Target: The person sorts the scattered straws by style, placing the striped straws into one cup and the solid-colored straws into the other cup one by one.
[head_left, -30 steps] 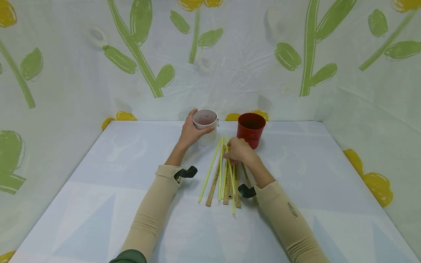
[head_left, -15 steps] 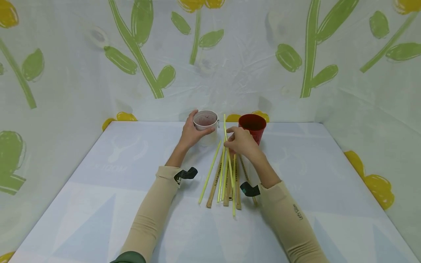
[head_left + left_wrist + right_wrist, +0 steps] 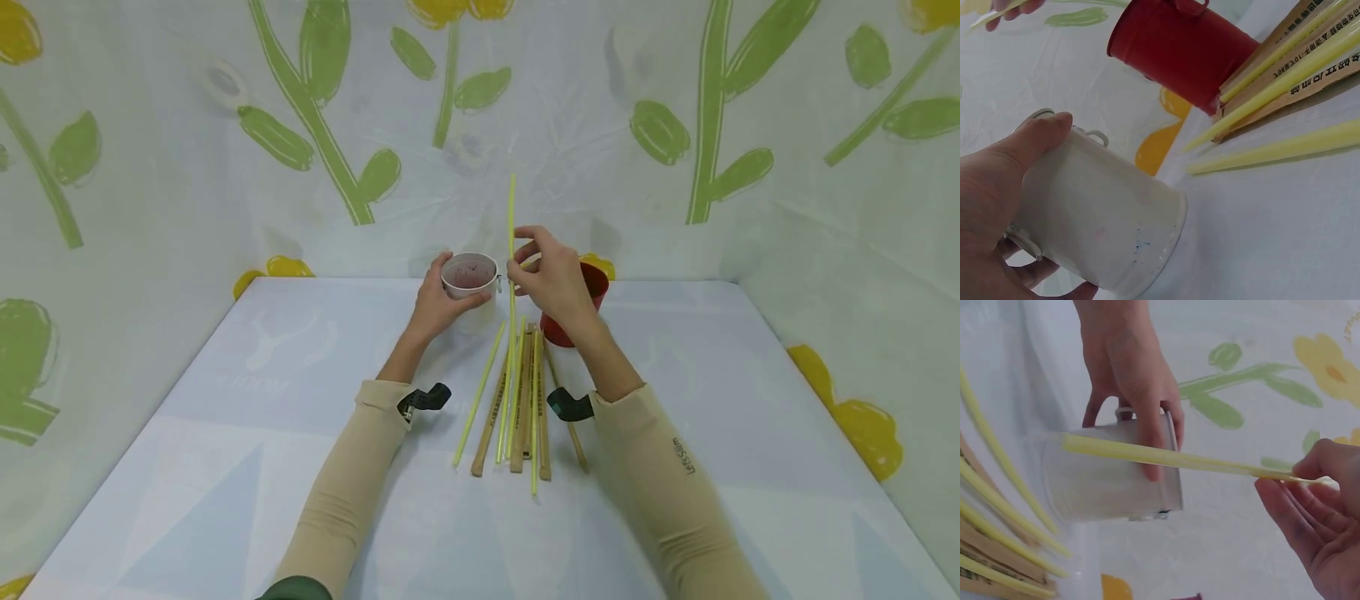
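My left hand (image 3: pixel 437 302) grips the white metal bucket (image 3: pixel 1104 206) by its upper part, with the thumb at the rim. The bucket stands upright at the back of the table. Beside it, my right hand (image 3: pixel 553 271) pinches a thin yellow straw (image 3: pixel 1129 450) between thumb and fingertips. In the head view this straw points upward, its lower end overlapping the pile. Several other yellow straws (image 3: pixel 480 392) lie on the table with long, printed brown paper packets (image 3: pixel 489 429). What the packets contain is hidden.
Partly hidden behind my right hand and forearm, a red bucket (image 3: pixel 597 287) stands at the back right of the pile. A white wall sheet (image 3: pixel 555 150) with printed flowers rises behind the table (image 3: pixel 300 467).
My right hand has risen from the pile and moved toward the back, lifting the yellow straw upward. My left hand keeps its hold on the white bucket.
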Demonstrator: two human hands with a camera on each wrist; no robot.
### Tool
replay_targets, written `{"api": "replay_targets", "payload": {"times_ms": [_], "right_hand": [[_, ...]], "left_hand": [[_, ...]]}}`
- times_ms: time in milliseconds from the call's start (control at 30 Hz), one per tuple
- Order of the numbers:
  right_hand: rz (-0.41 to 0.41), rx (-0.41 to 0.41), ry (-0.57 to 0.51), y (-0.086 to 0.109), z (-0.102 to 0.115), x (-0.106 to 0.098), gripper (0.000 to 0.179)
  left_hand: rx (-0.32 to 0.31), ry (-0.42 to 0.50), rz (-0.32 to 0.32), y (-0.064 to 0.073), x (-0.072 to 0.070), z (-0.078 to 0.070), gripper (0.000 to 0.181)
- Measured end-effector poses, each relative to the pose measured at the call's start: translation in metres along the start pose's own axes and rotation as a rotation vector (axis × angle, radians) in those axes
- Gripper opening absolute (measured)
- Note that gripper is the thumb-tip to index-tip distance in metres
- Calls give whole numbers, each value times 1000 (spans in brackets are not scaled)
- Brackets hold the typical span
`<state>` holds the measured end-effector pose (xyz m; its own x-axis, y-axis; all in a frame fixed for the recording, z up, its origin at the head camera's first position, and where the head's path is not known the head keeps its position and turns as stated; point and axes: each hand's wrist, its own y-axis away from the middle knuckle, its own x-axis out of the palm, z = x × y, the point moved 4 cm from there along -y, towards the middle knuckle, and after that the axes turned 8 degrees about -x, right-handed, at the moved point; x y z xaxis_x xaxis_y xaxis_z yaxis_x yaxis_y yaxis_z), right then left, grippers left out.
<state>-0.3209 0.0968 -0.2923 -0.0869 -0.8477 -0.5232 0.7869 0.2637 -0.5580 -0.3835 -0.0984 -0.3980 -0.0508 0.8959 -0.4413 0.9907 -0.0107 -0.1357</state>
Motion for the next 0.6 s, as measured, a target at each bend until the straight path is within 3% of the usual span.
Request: {"api": "replay_targets", "payload": {"times_ms": [400, 600], "right_hand": [[-126, -91, 92, -37, 20, -10, 40], [-161, -100, 81, -52, 29, -8, 38]], "left_hand": [[2, -4, 1, 2, -2, 2, 102], [20, 5, -3, 1, -2, 2, 102]]}}
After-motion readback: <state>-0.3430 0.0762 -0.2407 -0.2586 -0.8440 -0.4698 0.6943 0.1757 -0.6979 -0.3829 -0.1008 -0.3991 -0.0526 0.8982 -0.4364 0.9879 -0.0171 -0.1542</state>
